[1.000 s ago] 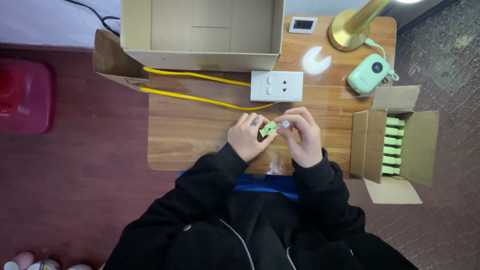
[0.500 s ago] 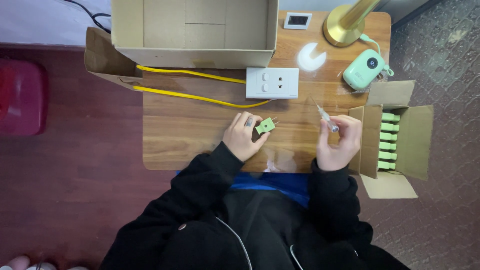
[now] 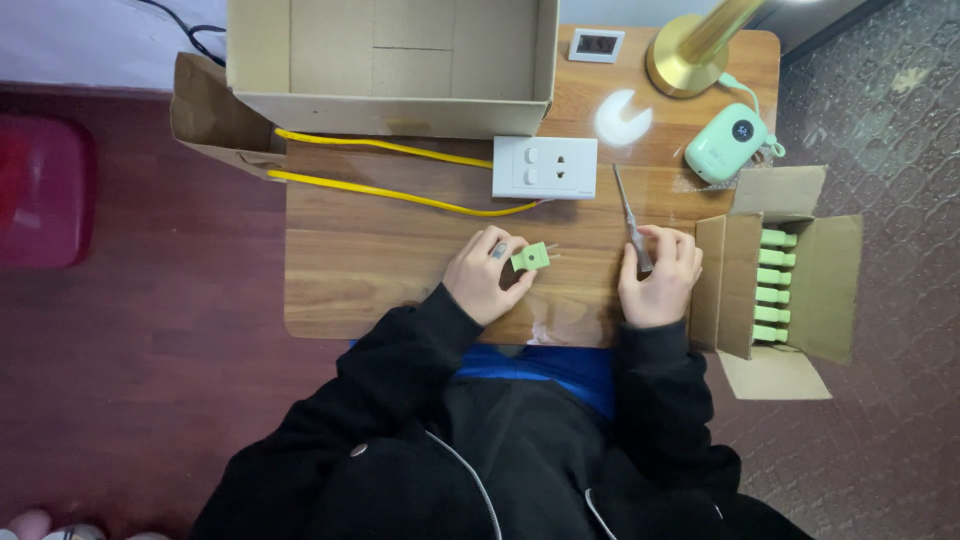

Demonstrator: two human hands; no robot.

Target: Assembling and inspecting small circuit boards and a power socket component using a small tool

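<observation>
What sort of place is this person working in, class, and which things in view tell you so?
Probably a small home or workshop bench for assembling electrical parts: a wooden table, a white socket with yellow wires, and a cardboard box of green plugs. The left hand holds one plug, the right hand a screwdriver.

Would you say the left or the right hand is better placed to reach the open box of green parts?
Probably the right hand: gripping a slim screwdriver, it lies beside the small cardboard box; the left hand holds a green plug farther away.

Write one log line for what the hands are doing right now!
left hand: holds small green plug | right hand: grips screwdriver, tip toward white socket panel | open carton of green plugs at right
</observation>
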